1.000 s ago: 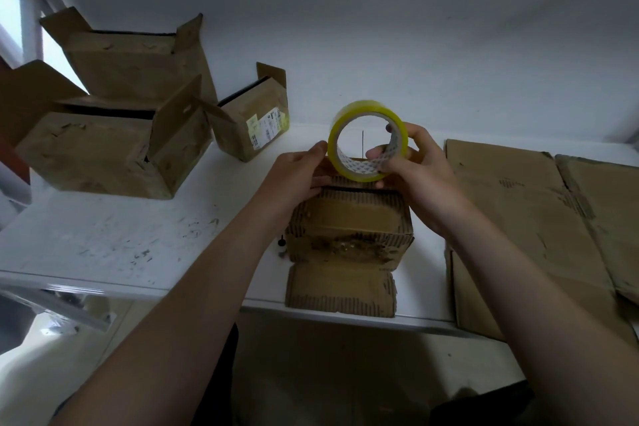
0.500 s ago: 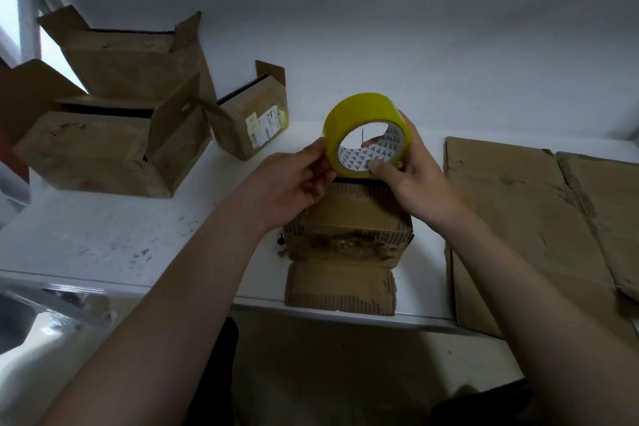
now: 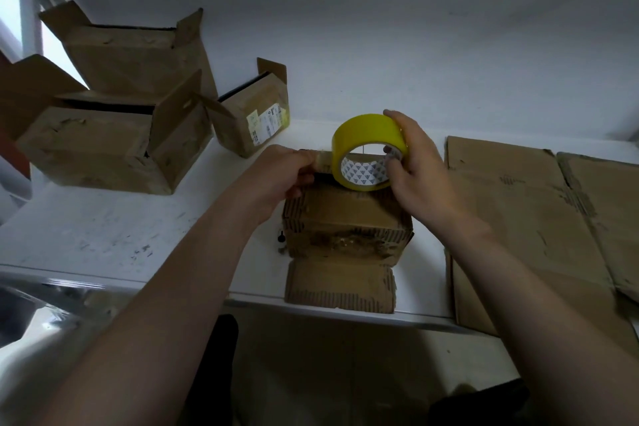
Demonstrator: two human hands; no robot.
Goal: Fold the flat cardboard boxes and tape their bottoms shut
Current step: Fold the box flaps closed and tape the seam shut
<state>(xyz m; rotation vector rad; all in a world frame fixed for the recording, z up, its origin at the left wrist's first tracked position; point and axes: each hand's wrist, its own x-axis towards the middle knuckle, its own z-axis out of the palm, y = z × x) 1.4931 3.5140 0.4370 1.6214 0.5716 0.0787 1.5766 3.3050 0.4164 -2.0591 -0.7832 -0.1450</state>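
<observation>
A small folded cardboard box [image 3: 345, 218] stands at the table's front edge with one flap hanging toward me. Just above its far side my right hand [image 3: 420, 169] grips a yellow tape roll [image 3: 368, 142], fingers through the core. My left hand [image 3: 283, 173] pinches the free end of the tape [image 3: 321, 159], a short clear strip stretched out leftward from the roll over the box's back edge.
Three folded open boxes [image 3: 103, 149] stand at the back left of the white table [image 3: 103, 235]. Flat cardboard sheets [image 3: 518, 218] lie stacked on the right. A small dark object [image 3: 280, 238] sits by the box's left side. The wall rises close behind.
The roll has turned and dropped closer to the box. My left hand has drawn a short strip of tape out to the left.
</observation>
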